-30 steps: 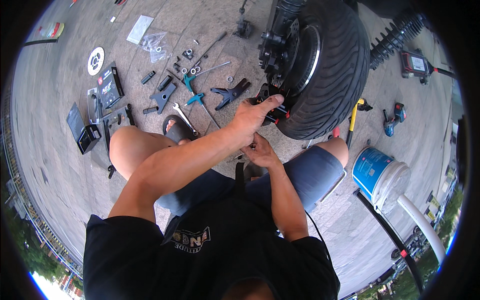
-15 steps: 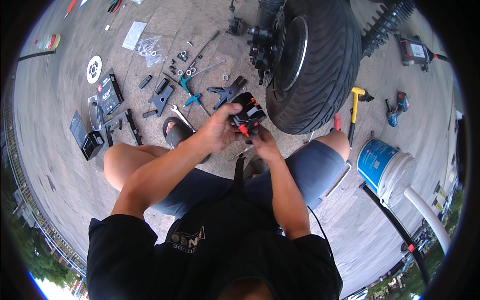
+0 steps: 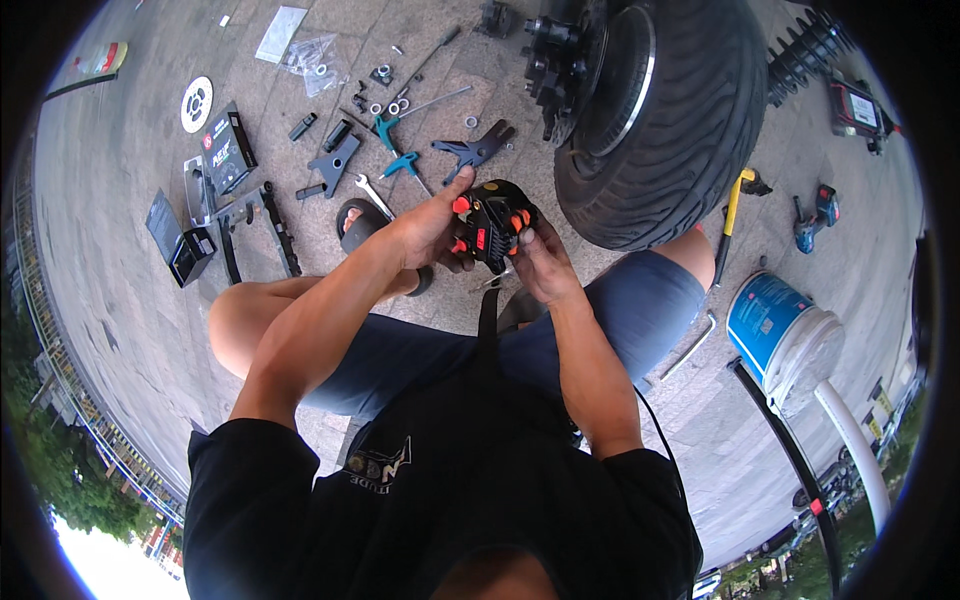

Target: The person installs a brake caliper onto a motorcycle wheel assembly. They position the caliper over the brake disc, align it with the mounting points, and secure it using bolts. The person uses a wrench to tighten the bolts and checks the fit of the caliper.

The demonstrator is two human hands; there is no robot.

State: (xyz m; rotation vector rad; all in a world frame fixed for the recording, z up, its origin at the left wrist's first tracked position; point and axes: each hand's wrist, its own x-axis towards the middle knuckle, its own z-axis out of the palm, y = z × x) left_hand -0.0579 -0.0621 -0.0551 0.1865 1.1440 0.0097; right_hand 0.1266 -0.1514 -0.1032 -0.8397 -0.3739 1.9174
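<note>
A black brake caliper [image 3: 493, 228] with red and orange fittings is held in front of my lap by both hands, below and left of the mounted wheel. My left hand [image 3: 432, 225] grips its left side, thumb up along the top and fingers curled beneath. My right hand [image 3: 547, 262] holds its right side, thumb near an orange fitting. The black tyre [image 3: 680, 130] stands just beyond, beside the hub assembly [image 3: 555, 60] with bolts. Dark brackets [image 3: 336, 160], teal-handled hex keys [image 3: 400, 165] and a wrench [image 3: 372, 195] lie on the paving past my left hand.
A brake disc [image 3: 197, 104], open boxes [image 3: 180, 248] and small hardware [image 3: 390, 105] lie left and ahead. At right are a yellow hammer [image 3: 735, 205], cordless drill [image 3: 815, 220], tilted bucket [image 3: 775, 330] and black shock spring [image 3: 805, 55].
The caliper has moved from against the wheel leftward and down toward me. Both hands have turned it, so its red and orange fittings now face up, with my right thumb on its side.
</note>
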